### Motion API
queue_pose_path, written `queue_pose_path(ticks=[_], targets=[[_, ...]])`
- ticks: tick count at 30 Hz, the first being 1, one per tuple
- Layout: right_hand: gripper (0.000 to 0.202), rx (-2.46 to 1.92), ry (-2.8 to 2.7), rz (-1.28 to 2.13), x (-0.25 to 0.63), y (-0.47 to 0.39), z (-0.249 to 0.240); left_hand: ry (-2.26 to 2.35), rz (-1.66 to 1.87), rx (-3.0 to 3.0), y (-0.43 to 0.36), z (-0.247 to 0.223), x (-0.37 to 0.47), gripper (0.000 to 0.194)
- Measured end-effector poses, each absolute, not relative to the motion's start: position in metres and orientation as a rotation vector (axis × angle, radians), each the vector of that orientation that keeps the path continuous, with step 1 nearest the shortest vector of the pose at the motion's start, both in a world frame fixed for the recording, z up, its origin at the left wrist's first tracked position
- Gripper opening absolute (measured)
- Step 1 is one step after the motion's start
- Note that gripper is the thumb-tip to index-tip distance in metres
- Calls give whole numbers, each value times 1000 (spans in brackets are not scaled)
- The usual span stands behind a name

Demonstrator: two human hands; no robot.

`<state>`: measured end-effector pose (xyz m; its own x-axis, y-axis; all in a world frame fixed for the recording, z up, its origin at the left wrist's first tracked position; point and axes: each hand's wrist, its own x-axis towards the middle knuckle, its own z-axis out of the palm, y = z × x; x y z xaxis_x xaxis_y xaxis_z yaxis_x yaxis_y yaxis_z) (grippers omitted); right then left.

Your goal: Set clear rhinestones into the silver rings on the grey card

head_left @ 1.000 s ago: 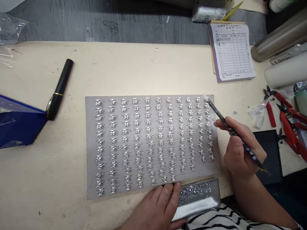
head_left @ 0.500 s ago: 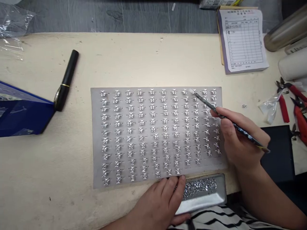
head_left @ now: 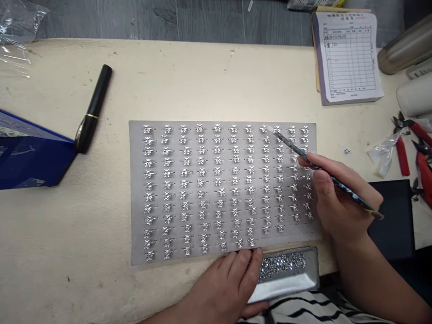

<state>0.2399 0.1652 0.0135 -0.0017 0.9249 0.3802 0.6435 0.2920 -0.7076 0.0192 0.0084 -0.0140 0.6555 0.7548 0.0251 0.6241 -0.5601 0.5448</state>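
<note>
My right hand [head_left: 344, 193] grips a slim dark pencil-like stick [head_left: 293, 146] with a white tip. The tip is at the top row of a grey sheet [head_left: 138, 180], right beside a small silver bear-shaped ring [head_left: 264, 129]; I cannot tell whether they touch. Rows of such rings stand in slits across the sheet. Below its lower edge, my left hand [head_left: 226, 279] curls its fingers over the left end of a metal tray [head_left: 286, 284], with the thumb underneath. Small glittering stones [head_left: 283, 264] lie in the tray, partly hidden by that hand.
A black pen [head_left: 96, 108] leans by a blue box [head_left: 33, 159] on the left. A form pad [head_left: 351, 58] lies at the upper right, near red-handled pliers [head_left: 401, 153] and a small plastic bag [head_left: 383, 155]. A dark flat panel [head_left: 391, 216] lies beside my right forearm.
The white tip has come closer to the ring at the top row. The whole view has shifted slightly. My left hand stays at the tray.
</note>
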Motion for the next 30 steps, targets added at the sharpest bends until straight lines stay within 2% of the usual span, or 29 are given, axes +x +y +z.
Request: queue_pose_path(ticks=[11, 30], targets=[[36, -1376, -1739, 442, 240, 165, 13, 1120, 382, 2375, 6, -13, 19, 65], [36, -1368, -1714, 391, 241, 164, 16, 1086, 383, 2385, 6, -17, 20, 68]])
